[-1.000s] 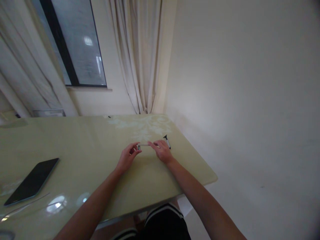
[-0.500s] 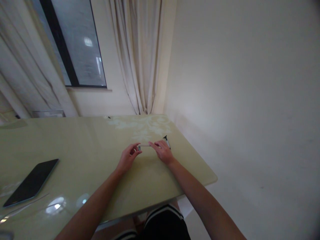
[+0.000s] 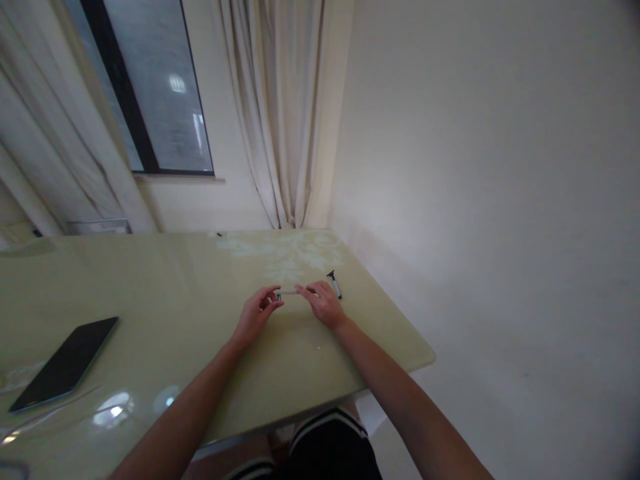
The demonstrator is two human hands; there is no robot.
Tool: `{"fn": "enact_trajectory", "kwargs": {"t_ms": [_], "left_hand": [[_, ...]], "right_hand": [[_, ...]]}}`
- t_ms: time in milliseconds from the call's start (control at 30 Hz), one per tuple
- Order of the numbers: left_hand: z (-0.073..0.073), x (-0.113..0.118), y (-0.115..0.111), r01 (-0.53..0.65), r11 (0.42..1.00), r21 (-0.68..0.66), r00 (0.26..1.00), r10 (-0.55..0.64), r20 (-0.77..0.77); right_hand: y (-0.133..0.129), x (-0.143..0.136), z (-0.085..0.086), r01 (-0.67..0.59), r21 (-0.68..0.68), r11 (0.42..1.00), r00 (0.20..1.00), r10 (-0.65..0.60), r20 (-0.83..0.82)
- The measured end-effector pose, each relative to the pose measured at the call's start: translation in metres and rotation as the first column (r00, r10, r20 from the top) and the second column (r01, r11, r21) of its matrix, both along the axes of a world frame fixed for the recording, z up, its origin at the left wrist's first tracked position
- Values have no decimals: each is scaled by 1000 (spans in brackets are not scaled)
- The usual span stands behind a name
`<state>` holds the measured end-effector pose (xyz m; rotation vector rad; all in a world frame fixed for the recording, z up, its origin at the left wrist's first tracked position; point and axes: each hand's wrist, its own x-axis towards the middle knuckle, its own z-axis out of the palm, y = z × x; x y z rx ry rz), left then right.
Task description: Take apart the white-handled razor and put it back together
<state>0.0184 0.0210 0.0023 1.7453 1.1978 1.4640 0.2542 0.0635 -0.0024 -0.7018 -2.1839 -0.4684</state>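
Pale stick [image 3: 288,292]: lies level between the two hands, above the counter [image 3: 175,287], near its right end.
Small piece [image 3: 279,298]: at the stick's left end, partly hidden by fingers; silvery with a hint of green, too small to name.
Left hand [image 3: 253,317]: thumb and forefinger parted by a narrow gap, pinching the small piece; the other fingers curl behind.
Right hand [image 3: 325,303]: fingers bent and nearly closed around the stick's right end, forefinger reaching along it; the exact grip is hidden.
Black-and-silver tool [image 3: 335,285]: on the counter, just beyond the right hand, its T-shaped black head pointing away.
Tablet [image 3: 65,363]: dark face up on the counter, well to the left of both hands.
Far edge: a tiny dark object [image 3: 219,235] lies there.
Behind: a pale curtain [image 3: 280,100] beside a dark-framed window [image 3: 160,87].
Right side: plain pale wall [image 3: 475,200].
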Motion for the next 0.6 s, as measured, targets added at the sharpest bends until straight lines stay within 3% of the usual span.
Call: {"fn": "enact_trajectory", "kwargs": {"t_ms": [233,400,600], "left_hand": [[3,1,-2,7,1000,-9,1000,-7,-8],[0,-1,1,-10,1000,-2,1000,10,25],[0,-1,0,-11,1000,-6,1000,11,7]], "right_hand": [[0,2,1,-18,24,1000,1000,18,-4],[0,4,2,40,-1,999,998,-40,-41],[1,2,0,-13,6,1000,1000,13,10]]}}
